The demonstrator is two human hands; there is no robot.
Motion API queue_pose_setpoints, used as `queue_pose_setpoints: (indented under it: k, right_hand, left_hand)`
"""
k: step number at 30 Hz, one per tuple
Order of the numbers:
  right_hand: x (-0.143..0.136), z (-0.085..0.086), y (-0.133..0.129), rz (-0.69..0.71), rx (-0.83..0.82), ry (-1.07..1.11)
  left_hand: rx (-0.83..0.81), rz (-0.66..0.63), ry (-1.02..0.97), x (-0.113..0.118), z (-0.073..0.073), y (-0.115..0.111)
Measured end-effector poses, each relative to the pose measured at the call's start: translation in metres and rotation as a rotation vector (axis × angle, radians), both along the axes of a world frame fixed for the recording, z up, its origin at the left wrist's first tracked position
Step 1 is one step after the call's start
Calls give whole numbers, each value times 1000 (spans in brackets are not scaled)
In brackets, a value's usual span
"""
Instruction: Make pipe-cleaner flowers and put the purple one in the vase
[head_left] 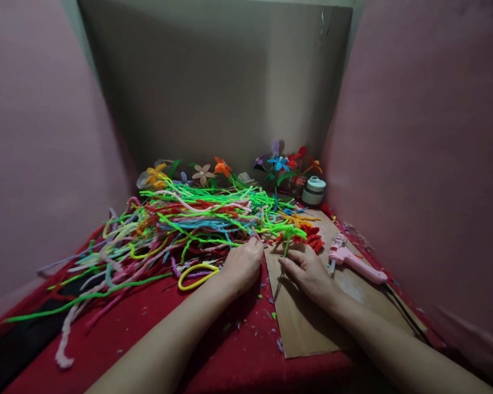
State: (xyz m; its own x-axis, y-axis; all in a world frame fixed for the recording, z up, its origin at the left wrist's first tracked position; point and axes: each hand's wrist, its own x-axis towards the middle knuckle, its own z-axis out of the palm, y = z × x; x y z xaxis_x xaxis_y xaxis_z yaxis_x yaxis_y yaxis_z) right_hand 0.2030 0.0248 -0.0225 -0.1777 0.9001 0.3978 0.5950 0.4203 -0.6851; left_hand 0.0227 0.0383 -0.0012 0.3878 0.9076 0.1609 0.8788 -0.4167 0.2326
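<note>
My right hand point(310, 273) is closed over the wooden board, its thumb and fingers pinching a green pipe-cleaner piece on a thin stem point(288, 241) that stands roughly upright. Just left of it, my left hand point(244, 264) is closed at the near edge of a big pile of pipe cleaners point(205, 210). Its fingertips face away from me, so I cannot make out what they hold. Red pipe-cleaner loops point(313, 239) lie right behind my right hand, beside orange ones point(299, 220).
A pink glue gun point(359, 265) with a black cord rests on the board point(312, 334). Yellow-handled scissors point(197, 275) lie by the pile. Fuzzy flowers point(203, 174) and a pale-lidded jar point(314, 191) stand at the back. Scraps dot the red cloth point(148, 339).
</note>
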Motion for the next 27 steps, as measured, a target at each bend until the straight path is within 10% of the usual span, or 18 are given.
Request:
queue_pose_setpoints:
  k: [18, 27]
  right_hand:
    - [4, -1, -11, -181, 179, 152]
    - [-8, 4, -36, -30, 256, 195]
  left_hand:
    - [118, 38, -191, -21, -14, 7]
    - [188, 33, -192, -21, -21, 9]
